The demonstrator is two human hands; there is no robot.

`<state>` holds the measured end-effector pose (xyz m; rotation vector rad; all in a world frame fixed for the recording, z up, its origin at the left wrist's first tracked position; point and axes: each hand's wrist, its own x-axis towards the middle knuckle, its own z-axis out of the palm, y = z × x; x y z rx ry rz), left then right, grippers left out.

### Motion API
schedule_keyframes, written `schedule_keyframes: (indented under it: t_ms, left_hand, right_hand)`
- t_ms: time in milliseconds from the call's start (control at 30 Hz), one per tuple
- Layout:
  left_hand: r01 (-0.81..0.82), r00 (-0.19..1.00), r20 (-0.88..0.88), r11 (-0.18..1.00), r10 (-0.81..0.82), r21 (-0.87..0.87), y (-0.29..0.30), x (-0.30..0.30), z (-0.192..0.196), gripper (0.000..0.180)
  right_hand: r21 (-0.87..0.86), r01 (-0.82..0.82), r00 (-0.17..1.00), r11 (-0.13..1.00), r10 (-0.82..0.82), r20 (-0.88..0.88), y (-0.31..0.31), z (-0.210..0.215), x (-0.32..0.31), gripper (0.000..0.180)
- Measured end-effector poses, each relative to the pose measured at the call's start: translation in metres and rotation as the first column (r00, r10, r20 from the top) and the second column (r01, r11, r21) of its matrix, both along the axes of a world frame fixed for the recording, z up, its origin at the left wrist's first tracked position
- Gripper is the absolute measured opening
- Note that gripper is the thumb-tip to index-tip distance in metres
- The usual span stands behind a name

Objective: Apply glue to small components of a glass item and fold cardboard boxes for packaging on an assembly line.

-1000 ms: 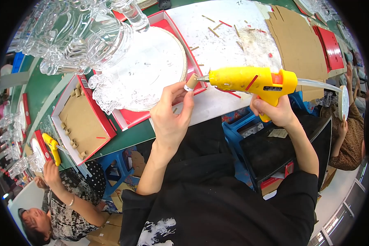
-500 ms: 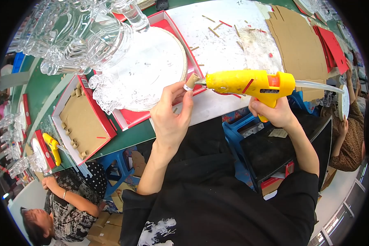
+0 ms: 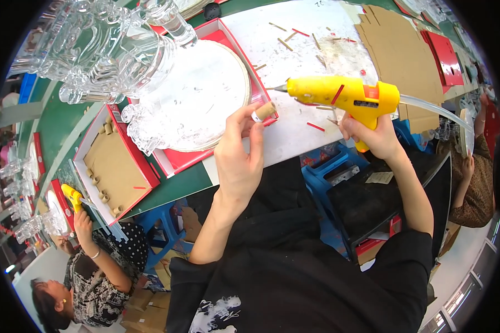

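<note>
Between the thumb and fingers of my left hand [image 3: 240, 150] is a short brown cardboard tube [image 3: 265, 111] with a white band, held at a tilt over the box's near corner. My right hand [image 3: 375, 136] is wrapped round the handle of a yellow hot glue gun [image 3: 338, 95]. A clear glue stick [image 3: 430, 107] runs out of its back. The gun's nozzle points left, just above the tube and apart from it. Beyond my left hand, a round white disc [image 3: 205, 83] lies in a red box [image 3: 232, 32], with clear glass-like ornaments [image 3: 144, 130] on its left side.
A shallow box [image 3: 114, 161] at left holds several cardboard tubes. Tall clear glassware [image 3: 105, 50] crowds the upper left. Brown and red strips [image 3: 286, 44] litter the white board, beside a cardboard sheet [image 3: 397, 55]. A person at lower left reaches toward another yellow glue gun [image 3: 71, 195].
The nozzle has come off the tube's end and risen slightly. My left hand has shifted a little right with the tube, which leans more. The neighbour's hand has reached the other glue gun.
</note>
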<state>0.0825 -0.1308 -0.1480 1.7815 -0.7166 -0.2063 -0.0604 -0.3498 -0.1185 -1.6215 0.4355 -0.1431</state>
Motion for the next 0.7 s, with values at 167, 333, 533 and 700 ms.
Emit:
schedule_keyframes:
  t_ms: [167, 333, 533, 700]
  left_hand:
    - [0.012, 0.990, 0.140, 0.997, -0.022, 0.070, 0.004, 0.004, 0.004, 0.019]
    - [0.000, 0.986, 0.163, 0.977, -0.036, 0.211, 0.009, 0.009, 0.014, 0.020]
    - [0.004, 0.965, 0.240, 0.922, -0.105, 0.387, 0.005, 0.011, 0.016, 0.014]
    - [0.008, 0.955, 0.260, 0.888, -0.143, 0.459, 0.003, 0.011, 0.015, 0.011]
  right_hand:
    - [-0.009, 0.044, 0.999, 0.999, -0.044, 0.017, -0.011, 0.000, 0.001, 0.028]
    - [-0.095, 0.111, 0.993, 0.989, -0.108, 0.042, -0.012, -0.003, 0.004, 0.018]
    - [-0.117, 0.114, 0.992, 0.987, -0.107, 0.064, -0.011, -0.003, 0.006, 0.020]
    - [-0.121, 0.119, 0.989, 0.986, -0.107, 0.100, -0.005, -0.001, 0.005, 0.023]
